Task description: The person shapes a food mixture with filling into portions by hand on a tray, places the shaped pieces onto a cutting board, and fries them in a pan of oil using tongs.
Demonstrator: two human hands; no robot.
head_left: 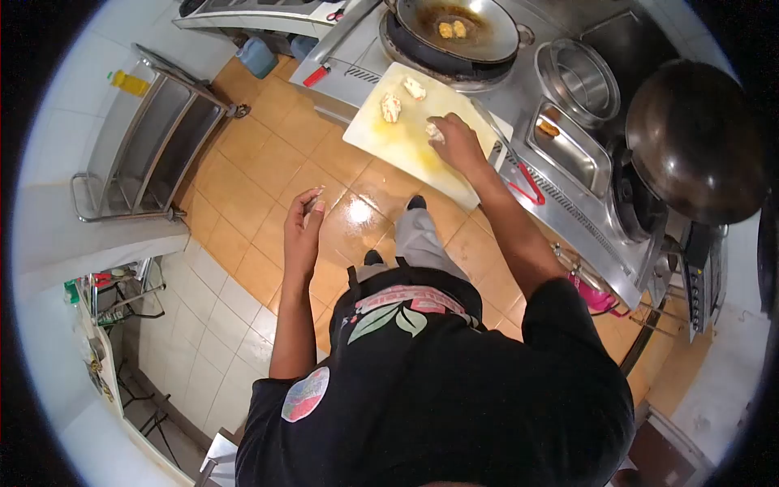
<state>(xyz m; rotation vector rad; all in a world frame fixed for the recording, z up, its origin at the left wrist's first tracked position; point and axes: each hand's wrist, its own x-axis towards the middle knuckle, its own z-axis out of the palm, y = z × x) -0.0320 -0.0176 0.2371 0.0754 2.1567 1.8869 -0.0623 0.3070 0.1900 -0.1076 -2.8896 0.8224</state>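
My right hand [458,144] reaches over a white cutting board [406,156], its fingers closed on a pale, coated food piece [433,131]. Two similar lumps, one coated piece [391,108] and another coated piece [415,88], lie farther left on the board. Yellowish wet smears mark its surface. My left hand [303,226] hangs in the air over the floor, left of the board; its fingers are curved, apart from the thumb, with pale residue at the tips. Beyond the board, a wok [491,23] on the stove holds golden food pieces [452,30].
Red-handled tongs [527,172] lie along the board's right edge. Right of them are a steel tray [586,165] with a brown fried piece, nested metal bowls [580,81] and a large dark wok-shaped lid [698,142]. A red-handled tool [318,76] rests left; a metal trolley [174,122] stands by the wall.
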